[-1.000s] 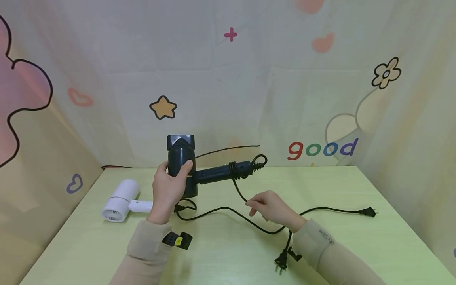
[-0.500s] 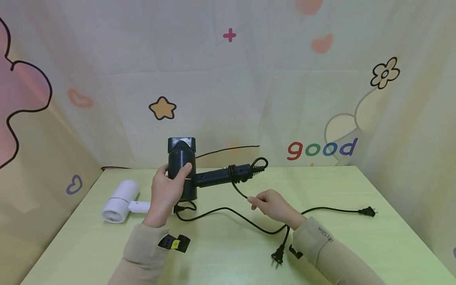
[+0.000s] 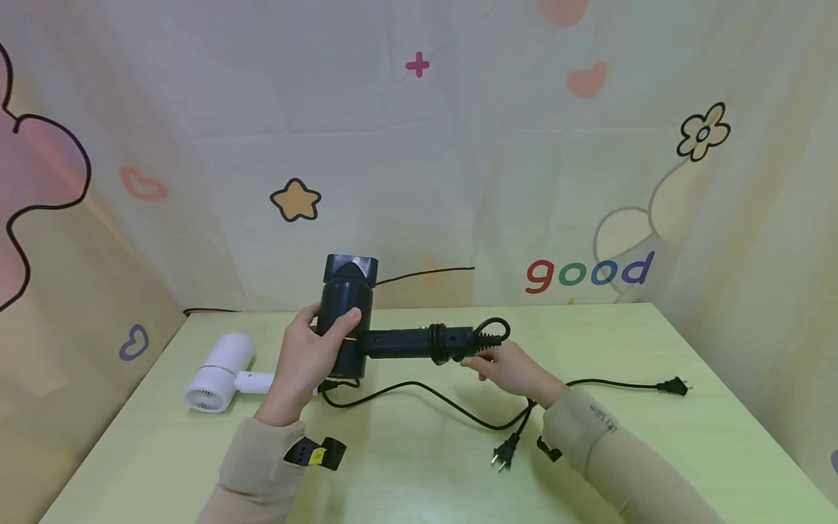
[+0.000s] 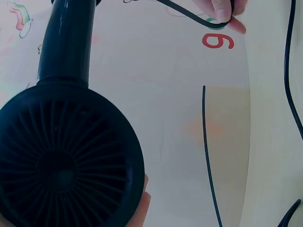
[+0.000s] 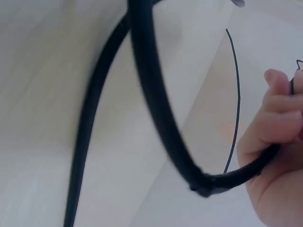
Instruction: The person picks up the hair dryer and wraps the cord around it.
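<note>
My left hand (image 3: 304, 364) grips the barrel of a dark hair dryer (image 3: 345, 306), thumb across its front. Its handle points right, about level, with several turns of black power cord (image 3: 437, 343) wound around it. The left wrist view shows the round vented end (image 4: 57, 170) of the barrel close up. My right hand (image 3: 517, 371), partly hidden behind the handle's tip, pinches the loose part of the cord (image 5: 156, 94), which passes through the curled fingers in the right wrist view. The free end hangs below that hand with its two-pin plug (image 3: 504, 453).
A white hair dryer (image 3: 219, 371) lies at the table's left. Its black cord (image 3: 419, 384) snakes across the table (image 3: 406, 466) to a plug (image 3: 673, 386) on the right, passing under my right arm. A printed curtain (image 3: 419, 160) stands behind the table.
The dark hair dryer has moved right and slightly down, its handle turning from tilted to level. My right hand has come up behind the handle's end with the cord; the hanging plug has risen.
</note>
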A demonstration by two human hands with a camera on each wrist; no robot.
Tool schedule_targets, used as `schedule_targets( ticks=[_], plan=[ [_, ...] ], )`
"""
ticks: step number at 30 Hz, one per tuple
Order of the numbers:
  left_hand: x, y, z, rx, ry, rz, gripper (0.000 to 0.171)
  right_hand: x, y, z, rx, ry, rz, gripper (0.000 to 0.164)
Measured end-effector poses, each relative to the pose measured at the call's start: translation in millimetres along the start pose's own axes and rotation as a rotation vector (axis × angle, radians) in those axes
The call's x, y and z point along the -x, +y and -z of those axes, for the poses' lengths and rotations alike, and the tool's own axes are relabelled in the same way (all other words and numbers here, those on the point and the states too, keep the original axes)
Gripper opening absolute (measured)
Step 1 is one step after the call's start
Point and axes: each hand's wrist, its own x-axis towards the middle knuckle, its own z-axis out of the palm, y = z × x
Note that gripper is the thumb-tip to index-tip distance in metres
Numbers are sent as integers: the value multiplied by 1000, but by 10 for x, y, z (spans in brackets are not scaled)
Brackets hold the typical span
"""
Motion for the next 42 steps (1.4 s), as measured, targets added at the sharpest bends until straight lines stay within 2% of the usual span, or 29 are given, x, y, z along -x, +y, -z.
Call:
schedule_targets(
  ticks=[3,7,11,14,21,27,35,42],
  plan=[
    [9,-1,3,2,-26,-7,85,9,0,65,24,35,-25,20],
    [25,-2,7,-5,-61,-1,85,37,-41,181,53,71,31,15],
    [39,-4,7,-4,-91,5,83,42,-103,278,19,47,46,39],
    [52,-6,7,9,-117,0,79,44,-162,335,6,29,-1,46],
    [69,-21,-4,-26,-183,-36,74,52,-254,444,48,13,-61,41],
    [80,-54,-40,-97,-210,-65,76,57,-307,485,62,31,-32,40],
    [78,-96,-77,-73,-277,-95,71,41,-419,550,94,54,4,41],
    [53,-148,-127,-138,-255,-149,65,41,-508,616,139,96,31,38]
  ],
)
